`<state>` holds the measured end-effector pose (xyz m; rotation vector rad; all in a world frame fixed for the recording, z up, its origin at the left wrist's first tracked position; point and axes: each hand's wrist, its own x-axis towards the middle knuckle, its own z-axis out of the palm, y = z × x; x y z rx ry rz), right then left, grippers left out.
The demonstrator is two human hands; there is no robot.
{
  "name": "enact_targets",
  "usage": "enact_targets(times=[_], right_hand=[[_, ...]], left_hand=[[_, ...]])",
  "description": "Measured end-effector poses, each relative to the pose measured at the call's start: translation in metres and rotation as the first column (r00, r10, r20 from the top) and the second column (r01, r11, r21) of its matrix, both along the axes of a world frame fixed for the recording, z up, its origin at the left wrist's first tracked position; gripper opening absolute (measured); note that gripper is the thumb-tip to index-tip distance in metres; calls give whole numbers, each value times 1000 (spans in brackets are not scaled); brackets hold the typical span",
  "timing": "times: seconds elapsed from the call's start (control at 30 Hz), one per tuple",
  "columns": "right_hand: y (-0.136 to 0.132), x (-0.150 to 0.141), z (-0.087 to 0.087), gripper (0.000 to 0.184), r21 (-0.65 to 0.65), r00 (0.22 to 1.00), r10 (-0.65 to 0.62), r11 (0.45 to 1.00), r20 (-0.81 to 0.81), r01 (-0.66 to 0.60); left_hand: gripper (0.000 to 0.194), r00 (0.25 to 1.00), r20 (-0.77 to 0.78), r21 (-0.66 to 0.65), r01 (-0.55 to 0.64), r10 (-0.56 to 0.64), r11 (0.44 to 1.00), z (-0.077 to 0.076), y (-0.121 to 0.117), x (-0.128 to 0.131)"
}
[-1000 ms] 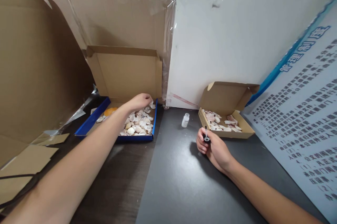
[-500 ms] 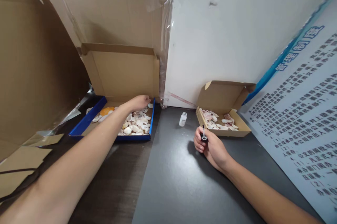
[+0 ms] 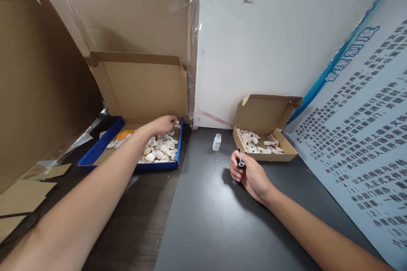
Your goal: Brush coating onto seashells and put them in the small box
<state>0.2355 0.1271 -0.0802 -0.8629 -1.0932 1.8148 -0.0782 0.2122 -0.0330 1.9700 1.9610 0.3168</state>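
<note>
My left hand (image 3: 165,124) is over the back right of a blue-sided cardboard box (image 3: 179,148), its fingers pinched on a small white seashell (image 3: 176,123). Below it in that box lie many pale seashells (image 3: 160,150), with an orange thing (image 3: 124,135) at the left, partly behind my forearm. My right hand (image 3: 251,173) is closed around a black brush cap (image 3: 241,164) whose thin brush points up. Beyond it, a small uncapped bottle (image 3: 216,142) with clear glass and a whitish label stands upright on the dark grey table (image 3: 203,211).
At the right, a smaller brown box (image 3: 276,157) with its lid up holds pinkish-white shells (image 3: 251,138). A white panel (image 3: 248,50) and plastic-covered cardboard (image 3: 133,12) rise behind. A printed poster (image 3: 359,135) leans at the right; flat cardboard pieces (image 3: 28,196) lie at the left.
My left fingers have lifted slightly with a white shell now showing at their tips. The whole view has shifted a little, while my right hand keeps the brush cap upright.
</note>
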Motion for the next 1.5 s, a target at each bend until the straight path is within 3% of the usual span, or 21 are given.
enact_targets(times=[0.17, 0.3, 0.53, 0.73, 0.9, 1.0, 1.1, 1.17, 1.3, 1.5], right_hand=[[-1, -1, 2, 41, 14, 1000, -9, 1000, 11, 8], [-2, -1, 3, 42, 22, 1000, -9, 1000, 13, 9], [0, -1, -1, 43, 30, 1000, 2, 1000, 9, -2], [0, 0, -1, 43, 29, 1000, 16, 999, 4, -16], [1, 1, 0, 41, 22, 999, 38, 999, 4, -38], [2, 2, 0, 41, 18, 999, 45, 999, 6, -45], [0, 3, 3, 39, 15, 999, 38, 999, 14, -39], [-5, 3, 8, 38, 6, 999, 33, 999, 20, -33], [-20, 1, 19, 35, -34, 999, 35, 999, 25, -34], [-39, -7, 22, 38, -94, 1000, 15, 995, -7, -15]], left_hand=[[35, 978, 202, 3, 43, -43, 999, 17, -17, -10], [28, 949, 299, -7, 108, -100, 994, 24, -29, -13], [20, 922, 339, -78, 224, -185, 971, 20, -45, -12], [20, 907, 382, -104, 229, -174, 968, 14, -51, -14], [18, 886, 439, -24, 180, -151, 983, 22, -61, -15], [20, 853, 488, 74, 170, -185, 983, 28, -76, 2], [19, 761, 544, 262, 245, -353, 933, 29, -97, 39], [18, 680, 621, 257, 295, -391, 920, 26, -111, 68], [17, 516, 788, 155, 361, -335, 920, 11, -128, 111], [15, 323, 927, 14, 474, -189, 880, -6, -134, 132]])
